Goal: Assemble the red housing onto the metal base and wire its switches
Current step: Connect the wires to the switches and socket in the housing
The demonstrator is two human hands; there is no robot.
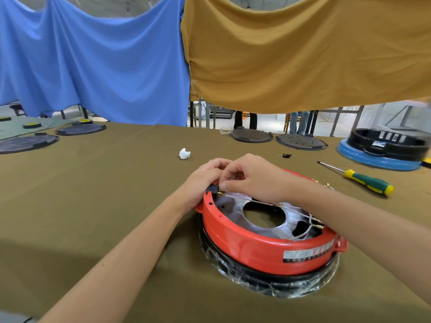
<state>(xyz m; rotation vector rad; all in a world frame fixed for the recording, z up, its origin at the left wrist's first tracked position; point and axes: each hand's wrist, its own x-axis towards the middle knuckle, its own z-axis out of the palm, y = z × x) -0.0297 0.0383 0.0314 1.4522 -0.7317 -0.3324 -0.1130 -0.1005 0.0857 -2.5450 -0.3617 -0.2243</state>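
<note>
**Wire terminal going onto the far-rim switch**

Red housing (263, 248) seated upside-down over the metal base (275, 217), near the front right of the olive-covered table (105, 194); black, plastic-wrapped rim showing underneath. Black switch (212, 189) set into the housing's far-left rim. Brass terminal (220, 194) just beside the switch, its thin pale wire (256, 202) running back across the base's centre hole to a cluster of connectors at the right.

Left hand (200, 180) curled against the outside of the rim behind the switch, apparently bracing it; exact finger contact hidden by the other hand. Right hand (254, 180) reaching over the housing, fingertips pinched closed at the wire end near the terminal. Whether the terminal is already on its tab: cannot tell.

Likely troubles from here:
1. Terminal pushed in at an angle, bending the tab or the brass sleeve, since the right hand blocks the view of the joint.
2. Too hard a push with weak bracing, popping the switch out of its slot.
3. Wire drawn taut across the hole, tugging the other connectors loose.
4. Housing sliding on the slick plastic wrap below.

Further out: green-and-yellow screwdriver (363, 179) lying to the right, well apart; small black part (286, 155) and crumpled white scrap (184, 154) beyond the hands; dark round plates and a blue-based unit (382, 157) along the far edge.
</note>
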